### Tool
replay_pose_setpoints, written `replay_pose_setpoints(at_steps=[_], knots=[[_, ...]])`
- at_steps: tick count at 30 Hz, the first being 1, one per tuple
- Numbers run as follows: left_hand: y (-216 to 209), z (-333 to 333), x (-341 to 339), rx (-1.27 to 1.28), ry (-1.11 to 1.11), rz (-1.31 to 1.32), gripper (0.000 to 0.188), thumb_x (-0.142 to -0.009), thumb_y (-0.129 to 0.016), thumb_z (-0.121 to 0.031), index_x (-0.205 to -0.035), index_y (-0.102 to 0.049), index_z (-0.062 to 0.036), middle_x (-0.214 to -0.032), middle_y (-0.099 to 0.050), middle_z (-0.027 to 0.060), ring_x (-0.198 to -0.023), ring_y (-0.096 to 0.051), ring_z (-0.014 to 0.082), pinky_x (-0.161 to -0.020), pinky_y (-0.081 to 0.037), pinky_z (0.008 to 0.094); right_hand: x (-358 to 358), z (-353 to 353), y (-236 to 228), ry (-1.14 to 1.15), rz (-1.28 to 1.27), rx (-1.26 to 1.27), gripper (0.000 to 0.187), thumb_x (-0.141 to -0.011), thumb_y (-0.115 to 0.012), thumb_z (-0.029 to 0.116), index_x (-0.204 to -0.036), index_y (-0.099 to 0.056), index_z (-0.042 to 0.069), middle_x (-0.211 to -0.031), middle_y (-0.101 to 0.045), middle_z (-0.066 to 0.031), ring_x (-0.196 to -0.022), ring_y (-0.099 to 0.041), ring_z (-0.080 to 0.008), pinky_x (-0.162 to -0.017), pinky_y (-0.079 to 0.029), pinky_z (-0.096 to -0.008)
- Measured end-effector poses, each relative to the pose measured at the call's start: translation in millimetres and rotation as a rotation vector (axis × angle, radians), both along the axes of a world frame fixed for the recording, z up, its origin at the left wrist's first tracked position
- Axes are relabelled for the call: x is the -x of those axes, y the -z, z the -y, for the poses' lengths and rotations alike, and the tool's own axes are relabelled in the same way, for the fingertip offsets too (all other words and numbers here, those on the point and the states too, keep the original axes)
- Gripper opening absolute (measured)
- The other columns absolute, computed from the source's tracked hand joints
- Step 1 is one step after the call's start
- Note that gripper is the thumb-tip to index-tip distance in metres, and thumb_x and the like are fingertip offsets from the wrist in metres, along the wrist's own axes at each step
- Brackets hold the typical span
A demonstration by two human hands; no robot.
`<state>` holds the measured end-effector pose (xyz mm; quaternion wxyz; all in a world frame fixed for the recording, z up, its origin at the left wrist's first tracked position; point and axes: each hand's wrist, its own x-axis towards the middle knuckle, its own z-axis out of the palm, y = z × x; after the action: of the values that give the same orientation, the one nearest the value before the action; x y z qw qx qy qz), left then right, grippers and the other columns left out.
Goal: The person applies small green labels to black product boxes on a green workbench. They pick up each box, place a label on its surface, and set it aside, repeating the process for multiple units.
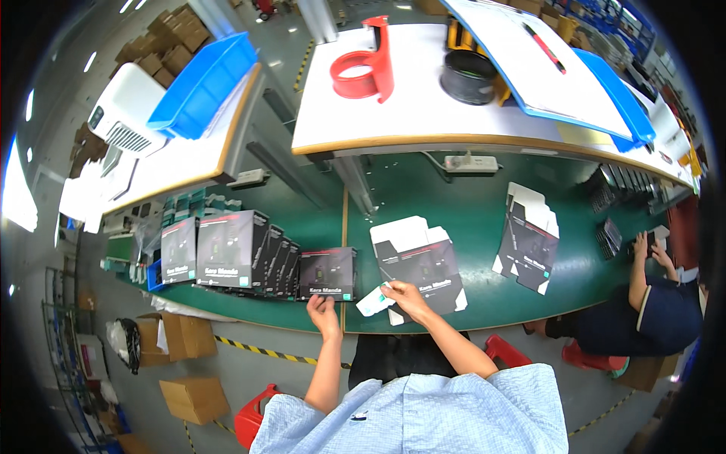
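In my right hand (409,300) is a small white label sheet (373,302) with blue-green marks, pinched between thumb and fingers. That hand is over the near left part of a flat, unfolded black carton (431,265) with white flaps. To its left lies a closed black box (327,271), printed with a dark picture and a green corner mark. My left hand (324,310) is at this box's near edge, fingers slightly bent and apart, gripping nothing that I can see. Whether the fingertips touch the box is hard to tell.
Several black boxes (224,248) stand in a row at the left. Another unfolded carton (529,240) lies right on the green table (476,181). The raised shelf (412,91) carries a red tape dispenser (370,72) and a clipboard (552,64). A co-worker (650,303) handles something dark at far right.
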<state>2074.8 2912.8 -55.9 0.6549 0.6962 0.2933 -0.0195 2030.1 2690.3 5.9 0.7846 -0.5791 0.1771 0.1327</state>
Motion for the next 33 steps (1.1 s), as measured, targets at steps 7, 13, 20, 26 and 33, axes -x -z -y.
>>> replay_pose_setpoints(at_steps=[7, 13, 20, 26, 33], knots=[[-119.6, 128.1, 30.8, -0.043, 1.098, 0.357, 0.045, -0.069, -0.074, -0.010, -0.111, -0.057, -0.0038, -0.094, -0.060, 0.0064, -0.084, -0.056, 0.0141, -0.077, -0.045, 0.0276, 72.3, 66.0, -28.0, 0.153, 0.056, 0.136, 0.025, -0.085, -0.061, 0.018, -0.098, -0.061, -0.004, -0.087, -0.063, -0.0041, -0.080, -0.056, -0.0065, -0.070, -0.045, -0.0216], [-112.5, 167.7, 46.1, 0.118, 1.264, 0.049, 0.026, -0.072, -0.070, -0.006, -0.098, -0.064, -0.0025, -0.083, -0.064, 0.0044, -0.071, -0.056, 0.0084, -0.066, -0.047, 0.0237, 120.6, 101.6, -47.9, 0.234, 0.091, 0.112, 0.022, -0.086, -0.060, 0.014, -0.099, -0.061, -0.003, -0.087, -0.063, -0.0029, -0.079, -0.056, -0.0074, -0.071, -0.045, -0.0216], [-131.4, 200.2, 74.0, -0.090, 1.357, 0.301, 0.022, -0.073, -0.069, -0.009, -0.094, -0.066, -0.0033, -0.077, -0.064, 0.0055, -0.073, -0.059, 0.0127, -0.067, -0.047, 0.0280, 155.5, 115.5, -31.3, 0.312, 0.066, 0.302, 0.022, -0.085, -0.061, 0.016, -0.096, -0.063, -0.002, -0.082, -0.063, -0.0022, -0.075, -0.055, -0.0064, -0.067, -0.044, -0.0208], [-126.0, 213.3, 92.9, -0.313, 1.333, 0.393, 0.016, -0.072, -0.067, -0.013, -0.086, -0.067, -0.0035, -0.075, -0.063, 0.0085, -0.070, -0.059, 0.0214, -0.064, -0.047, 0.0317, 166.4, 121.3, -41.8, 0.312, 0.050, 0.456, 0.020, -0.083, -0.062, 0.015, -0.093, -0.065, -0.002, -0.076, -0.063, -0.0014, -0.069, -0.053, -0.0050, -0.061, -0.043, -0.0206], [-120.1, 222.0, 115.8, -0.454, 1.273, 0.531, 0.011, -0.072, -0.066, -0.012, -0.080, -0.068, -0.0042, -0.077, -0.064, 0.0076, -0.076, -0.058, 0.0243, -0.070, -0.045, 0.0343, 177.5, 127.4, -30.4, 0.335, -0.004, 0.400, 0.022, -0.083, -0.062, 0.016, -0.093, -0.065, -0.003, -0.073, -0.063, -0.0024, -0.065, -0.054, -0.0061, -0.059, -0.043, -0.0202]])
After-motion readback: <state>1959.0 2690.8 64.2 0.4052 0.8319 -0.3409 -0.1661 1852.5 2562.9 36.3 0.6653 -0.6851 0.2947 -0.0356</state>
